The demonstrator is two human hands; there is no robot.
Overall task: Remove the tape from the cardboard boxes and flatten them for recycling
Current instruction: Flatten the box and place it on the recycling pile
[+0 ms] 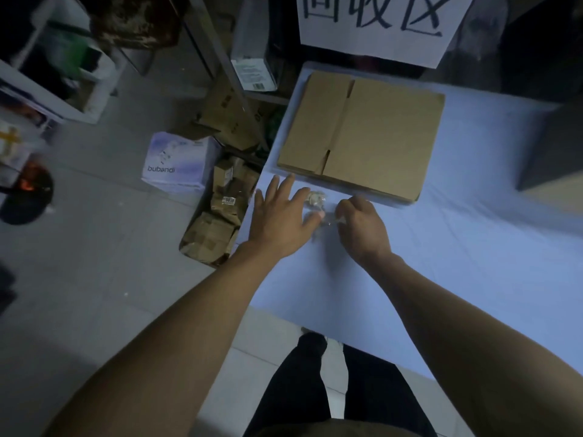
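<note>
A flattened brown cardboard box (362,134) lies on the light blue table (473,247), at its far left part. Just in front of the box sits a crumpled wad of clear tape (315,198). My left hand (280,216) is spread with straight fingers above the table's left edge, its thumb reaching toward the wad. My right hand (362,225) is beside it with curled fingers that pinch a strand of the clear tape at its left side.
On the floor left of the table stands a carton full of crumpled brown cardboard (220,216) and a white "bubandi" box (179,162). A white sign with large black characters (378,23) hangs behind the table. A dark box (552,146) sits at the table's right.
</note>
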